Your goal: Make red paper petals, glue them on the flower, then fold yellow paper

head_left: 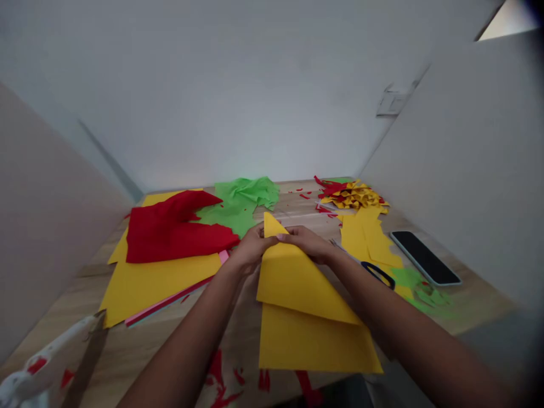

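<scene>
Both hands grip a folded sheet of yellow paper [306, 317] in front of me, its pointed corner rising between them. My left hand [251, 246] is closed on the paper's left edge near the top, thumb across the front. From the other side my right hand [309, 242] pinches the slanted upper edge, its thumb meeting the left one. The paper is doubled over, with a front flap above a longer lower layer. Behind the paper, most of the fingers are hidden. Scissors [378, 275] with dark handles lie beside my right forearm.
Red paper [170, 229] and green paper [244, 198] lie on yellow sheets [165, 286] at the left. A glue gun [55, 348] sits front left. To the right are yellow pieces [365, 235], a pile of yellow-and-red cuttings [357, 196] and a phone [425, 258]. Red scraps [219, 374] litter the near edge.
</scene>
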A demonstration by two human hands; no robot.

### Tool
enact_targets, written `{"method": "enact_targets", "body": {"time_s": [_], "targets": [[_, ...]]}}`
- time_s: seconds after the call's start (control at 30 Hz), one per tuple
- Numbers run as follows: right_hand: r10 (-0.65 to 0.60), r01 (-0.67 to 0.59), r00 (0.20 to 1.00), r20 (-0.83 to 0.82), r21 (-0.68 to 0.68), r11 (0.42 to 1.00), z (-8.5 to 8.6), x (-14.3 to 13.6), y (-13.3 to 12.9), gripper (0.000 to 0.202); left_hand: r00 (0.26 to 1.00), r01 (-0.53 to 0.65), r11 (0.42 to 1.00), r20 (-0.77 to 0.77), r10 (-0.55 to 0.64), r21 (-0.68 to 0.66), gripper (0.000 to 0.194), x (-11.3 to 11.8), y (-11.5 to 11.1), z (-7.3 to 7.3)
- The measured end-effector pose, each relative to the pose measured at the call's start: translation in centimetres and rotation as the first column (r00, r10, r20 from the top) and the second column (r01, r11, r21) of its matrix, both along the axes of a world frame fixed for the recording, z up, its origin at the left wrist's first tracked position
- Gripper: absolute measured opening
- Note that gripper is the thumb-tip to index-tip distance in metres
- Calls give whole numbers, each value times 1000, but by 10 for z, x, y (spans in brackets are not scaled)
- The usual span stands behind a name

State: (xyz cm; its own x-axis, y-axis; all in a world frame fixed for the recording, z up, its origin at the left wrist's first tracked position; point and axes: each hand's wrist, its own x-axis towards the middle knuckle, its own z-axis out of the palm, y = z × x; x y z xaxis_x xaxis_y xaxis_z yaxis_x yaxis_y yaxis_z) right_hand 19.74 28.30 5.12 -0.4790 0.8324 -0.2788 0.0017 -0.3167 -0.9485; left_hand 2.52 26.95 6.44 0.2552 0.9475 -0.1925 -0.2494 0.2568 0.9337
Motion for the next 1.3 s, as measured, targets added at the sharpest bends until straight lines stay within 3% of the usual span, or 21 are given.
{"method": "enact_targets", "body": {"time_s": [0.2,0.33,0.5,0.67,0.83,0.9,1.0,1.17,1.3], "targets": [[-175,176,982,-68,7,984,-30,-13,15,40,997,-83,996,-8,83,21,49,-8,18,-40],[-188,187,953,-238,-25,982,-40,-8,14,33,999,-44,999,-26,45,32,48,-12,20,-53],[-222,220,945,-240,-35,975,-46,-5,17,34,985,163,986,-54,-162,16,41,-14,17,-48],[-331,338,923,-197,-2,941,-45,-7,14,30,972,211,977,-100,-213,-28,51,-18,14,-44],[-443,457,883,-156,66,887,-38,-4,10,30,906,298,922,-230,-354,-245,39,-25,2,-39],[-501,515,854,-142,97,851,-34,-1,10,31,865,317,913,-317,-390,-258,38,-27,-1,-36],[-545,561,825,-150,106,821,-28,3,10,33,838,272,939,-427,-339,-211,37,-27,-1,-33],[-489,503,839,-238,-2,864,-32,3,9,39,874,238,955,-390,-291,-179,40,-24,3,-41],[-330,321,911,-249,-80,944,-34,1,6,34,908,294,937,-252,-335,-188,40,-26,3,-49]]}}
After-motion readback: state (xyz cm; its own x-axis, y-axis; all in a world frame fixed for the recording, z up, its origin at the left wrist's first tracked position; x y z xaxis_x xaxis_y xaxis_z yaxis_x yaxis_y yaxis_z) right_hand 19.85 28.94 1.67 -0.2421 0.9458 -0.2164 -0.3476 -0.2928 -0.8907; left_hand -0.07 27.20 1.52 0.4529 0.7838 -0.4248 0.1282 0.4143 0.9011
